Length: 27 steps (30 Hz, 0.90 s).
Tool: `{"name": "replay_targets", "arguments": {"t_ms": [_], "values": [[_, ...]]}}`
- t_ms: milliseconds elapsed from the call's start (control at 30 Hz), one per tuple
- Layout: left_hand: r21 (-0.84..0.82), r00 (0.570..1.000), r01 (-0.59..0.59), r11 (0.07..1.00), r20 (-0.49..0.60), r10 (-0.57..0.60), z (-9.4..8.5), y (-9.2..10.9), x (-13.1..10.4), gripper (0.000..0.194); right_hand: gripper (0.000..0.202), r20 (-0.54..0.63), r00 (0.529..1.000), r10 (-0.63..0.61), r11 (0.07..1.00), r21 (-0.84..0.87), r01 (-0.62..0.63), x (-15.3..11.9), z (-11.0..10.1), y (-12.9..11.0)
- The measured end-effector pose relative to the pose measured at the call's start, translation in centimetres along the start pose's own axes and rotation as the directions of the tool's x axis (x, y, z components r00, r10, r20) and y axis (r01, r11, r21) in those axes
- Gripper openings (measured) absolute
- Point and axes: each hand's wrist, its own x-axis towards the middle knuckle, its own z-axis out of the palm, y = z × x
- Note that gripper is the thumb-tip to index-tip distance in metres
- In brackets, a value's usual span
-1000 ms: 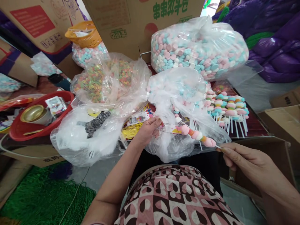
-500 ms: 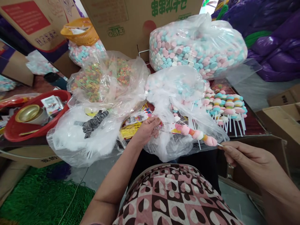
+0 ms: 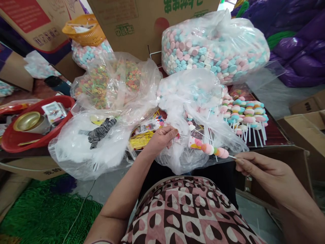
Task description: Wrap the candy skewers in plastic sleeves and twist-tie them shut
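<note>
Between my hands is a marshmallow skewer of pink and white marshmallows with orange and green gummy rings. My right hand pinches the bare end of its white stick. My left hand is closed on the far end of a clear printed candy wrapper, whose mouth lies at the skewer's tip; the first marshmallow seems partly inside. Just left of my left hand lie yellow twist ties and a stack of printed wrappers. Finished-looking skewers with white sticks are piled to the right.
A large bag of marshmallows stands at the back, with a smaller open bag before it. A bag of gummy rings is left of centre. At far left is a red basin; an orange basket sits behind.
My right hand has moved slightly left, bringing the skewer's tip further into the wrapper's mouth. My left hand keeps its grip on the wrapper. The camera view has shifted a little.
</note>
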Motion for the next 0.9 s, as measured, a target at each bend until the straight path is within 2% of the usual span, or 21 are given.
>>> {"name": "replay_targets", "arguments": {"t_ms": [233, 333, 433, 533, 633, 733, 833, 900], "values": [[0.105, 0.996, -0.085, 0.991, 0.000, 0.085, -0.1, 0.6, -0.6, 0.038, 0.039, -0.029, 0.995, -0.097, 0.990, -0.101, 0.094, -0.3, 2.1, -0.1], [-0.064, 0.994, -0.085, 0.994, 0.063, 0.089, 0.0, 1.3, -0.9, 0.031, 0.036, -0.016, 0.997, -0.077, 0.997, -0.026, 0.077, -0.4, 2.2, 0.0], [-0.347, 0.983, -0.022, 0.938, 0.162, 0.083, 0.6, 2.1, -1.2, 0.049, 0.033, -0.013, 0.998, -0.061, 0.996, 0.059, 0.062, -0.3, 2.6, 0.0], [-0.495, 0.987, 0.004, 0.869, 0.143, 0.077, 1.4, 2.9, -1.5, 0.061, 0.033, -0.030, 0.998, -0.051, 0.989, 0.141, 0.055, 0.0, 3.7, 0.2], [-0.582, 0.991, -0.005, 0.813, 0.106, 0.082, 2.3, 3.2, -1.4, 0.069, 0.033, -0.024, 0.999, -0.023, 0.962, 0.270, 0.029, 0.2, 5.1, 0.5], [-0.628, 0.985, -0.061, 0.776, 0.087, 0.149, 3.0, 3.0, -1.3, 0.077, 0.035, 0.021, 1.000, 0.011, 0.930, 0.368, -0.018, 0.2, 6.6, 0.5], [-0.585, 0.982, -0.119, 0.802, 0.051, 0.182, 3.7, 2.9, -1.1, 0.081, 0.040, 0.048, 0.998, 0.028, 0.917, 0.396, -0.045, 0.0, 7.6, 0.2], [-0.542, 0.982, -0.131, 0.830, 0.043, 0.183, 4.1, 2.9, -0.8, 0.073, 0.041, 0.061, 0.998, 0.031, 0.910, 0.411, -0.054, 0.0, 8.1, 0.1]]}}
